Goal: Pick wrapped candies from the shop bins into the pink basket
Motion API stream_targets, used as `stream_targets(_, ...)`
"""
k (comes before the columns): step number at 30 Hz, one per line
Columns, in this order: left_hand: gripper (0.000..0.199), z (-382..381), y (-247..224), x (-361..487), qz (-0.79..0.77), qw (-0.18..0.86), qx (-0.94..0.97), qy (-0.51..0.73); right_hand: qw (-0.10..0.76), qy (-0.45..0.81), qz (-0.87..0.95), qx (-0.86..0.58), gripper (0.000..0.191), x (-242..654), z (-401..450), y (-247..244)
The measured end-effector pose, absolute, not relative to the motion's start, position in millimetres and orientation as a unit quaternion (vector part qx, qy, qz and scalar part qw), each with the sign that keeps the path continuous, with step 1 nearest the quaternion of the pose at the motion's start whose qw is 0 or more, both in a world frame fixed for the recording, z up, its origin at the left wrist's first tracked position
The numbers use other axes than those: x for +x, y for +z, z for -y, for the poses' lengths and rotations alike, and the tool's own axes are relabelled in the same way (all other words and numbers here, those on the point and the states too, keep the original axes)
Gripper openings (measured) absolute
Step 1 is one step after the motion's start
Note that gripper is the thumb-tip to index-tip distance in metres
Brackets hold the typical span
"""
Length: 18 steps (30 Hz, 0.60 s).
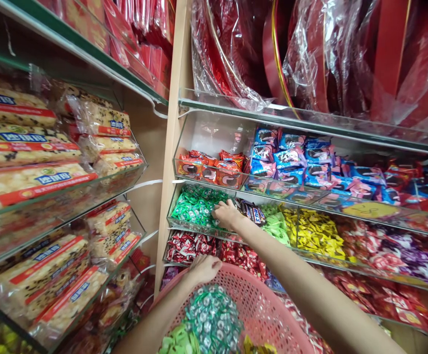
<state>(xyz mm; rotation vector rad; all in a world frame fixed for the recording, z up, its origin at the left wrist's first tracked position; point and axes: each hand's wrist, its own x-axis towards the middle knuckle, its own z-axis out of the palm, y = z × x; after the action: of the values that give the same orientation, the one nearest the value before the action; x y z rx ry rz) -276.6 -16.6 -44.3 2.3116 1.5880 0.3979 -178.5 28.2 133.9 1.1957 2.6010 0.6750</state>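
My right hand point(227, 215) reaches into a clear shelf bin at the right edge of a heap of green-wrapped candies point(195, 202). Its fingers are curled down, and whatever lies in them is hidden. Just right of it sits a dark brown wrapped snack point(251, 212). Lower down, my left hand point(203, 269) is closed over the far left rim of a pink plastic basket point(269, 300). Inside the basket are a pile of green-and-clear wrapped candies point(214, 314), light green packets point(180, 339) and a few yellow ones point(258, 346).
Light green point(275, 223) and yellow wrapped candies point(315, 231) fill the bins to the right. Blue cookie packs point(289, 152) stand one shelf above, behind a glass lip. Red-wrapped candies point(191, 246) lie below. Packaged pastry bars point(33, 142) line the left shelves beside a wooden post point(171, 123).
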Motion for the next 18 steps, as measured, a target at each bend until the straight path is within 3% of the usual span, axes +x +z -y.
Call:
stream_targets(10, 0.042, 13.1, -47.0, -276.5, -0.557, 0.145, 0.806, 0.14, -0.009, 0.236, -0.887, 0.397, 0.023, -177.4, -23.8, 144.3)
stream_targets(18, 0.041, 8.1, -41.6, -276.1, -0.55, 0.166, 0.807, 0.137, -0.249, 0.008, -0.915, 0.316, 0.023, -158.6, 49.3, 132.3)
